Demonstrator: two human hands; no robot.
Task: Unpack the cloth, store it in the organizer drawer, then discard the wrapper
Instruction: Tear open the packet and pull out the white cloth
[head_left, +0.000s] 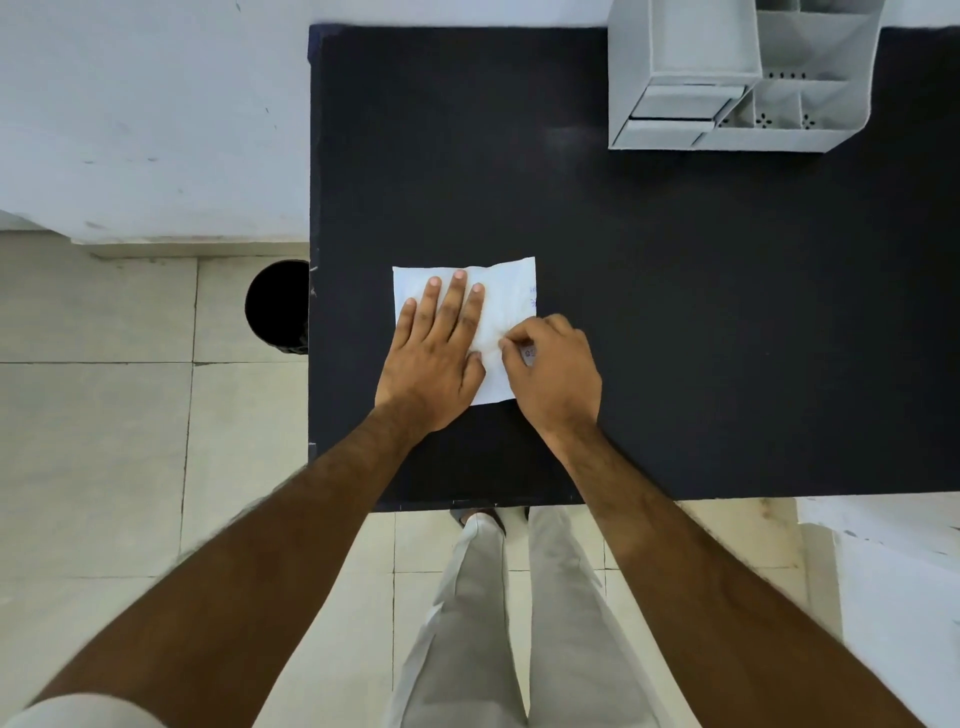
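Note:
A flat white packet (506, 296), the wrapped cloth, lies on the black table (701, 312) near its left front part. My left hand (434, 353) rests flat on the packet's left half, fingers spread and pressing down. My right hand (553, 371) sits at the packet's right edge, its fingertips pinched on the wrapper there. Small blue print shows on the packet's right margin. The grey organizer (737, 78) with two shut drawers stands at the table's far right.
A black round bin (278, 306) stands on the tiled floor just left of the table. A white wall runs behind the table and to the left. My legs and shoes show below the table's front edge.

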